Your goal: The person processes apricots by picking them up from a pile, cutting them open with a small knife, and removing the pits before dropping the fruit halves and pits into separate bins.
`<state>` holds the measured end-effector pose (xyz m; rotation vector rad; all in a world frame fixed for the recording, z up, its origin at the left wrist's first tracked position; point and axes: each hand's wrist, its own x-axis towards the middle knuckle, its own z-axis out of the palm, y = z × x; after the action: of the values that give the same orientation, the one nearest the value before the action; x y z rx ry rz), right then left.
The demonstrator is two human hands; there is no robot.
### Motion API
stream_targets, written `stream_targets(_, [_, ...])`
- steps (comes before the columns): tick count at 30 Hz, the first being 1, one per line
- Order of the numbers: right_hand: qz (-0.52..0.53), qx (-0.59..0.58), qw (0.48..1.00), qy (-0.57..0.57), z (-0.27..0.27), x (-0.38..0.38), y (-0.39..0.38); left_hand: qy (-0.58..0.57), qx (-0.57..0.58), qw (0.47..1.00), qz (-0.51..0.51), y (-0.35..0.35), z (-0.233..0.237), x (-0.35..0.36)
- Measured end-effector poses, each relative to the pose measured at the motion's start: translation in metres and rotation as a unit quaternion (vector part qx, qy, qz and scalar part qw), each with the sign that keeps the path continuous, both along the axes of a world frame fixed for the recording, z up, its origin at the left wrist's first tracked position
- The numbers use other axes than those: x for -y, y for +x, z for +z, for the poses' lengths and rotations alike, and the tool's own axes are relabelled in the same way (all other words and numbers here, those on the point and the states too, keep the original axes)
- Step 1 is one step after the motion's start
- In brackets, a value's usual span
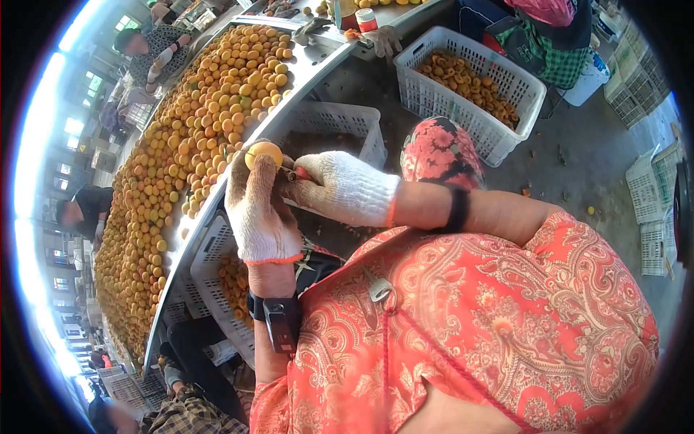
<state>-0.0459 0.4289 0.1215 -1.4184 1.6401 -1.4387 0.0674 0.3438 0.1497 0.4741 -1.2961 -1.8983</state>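
Observation:
My left hand, in a soiled white work glove with an orange cuff, grips a yellow-orange apricot between thumb and fingers, just off the sorting table's edge. Close beside it my right hand, gloved the same way, is closed around a small red-handled tool. Its thin metal end reaches to the apricot's lower side, and the glove fingers hide part of it. A large heap of whole apricots covers the table past my left hand.
Under the metal table edge stands a white crate. Another crate holds pitted apricot halves; a third sits by my left forearm. Loose gloves and a red-and-white can rest on the table. Other people work around it.

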Motion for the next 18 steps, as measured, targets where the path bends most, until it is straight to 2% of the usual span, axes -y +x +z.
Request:
stream_targets(3, [-0.008,-0.025,1.000,0.016,0.005,-0.002,0.000,-0.010,0.017,0.999,0.037,-0.001,0.003,-0.003])
stream_targets(12, [0.009,0.006,1.000,0.028,0.013,-0.005,0.000,-0.134,0.057,0.989,0.021,0.003,0.013,-0.004])
stream_targets(18, [-0.003,-0.014,1.000,0.019,0.012,-0.006,0.000,-0.104,0.052,0.993,0.033,0.006,0.009,-0.003])
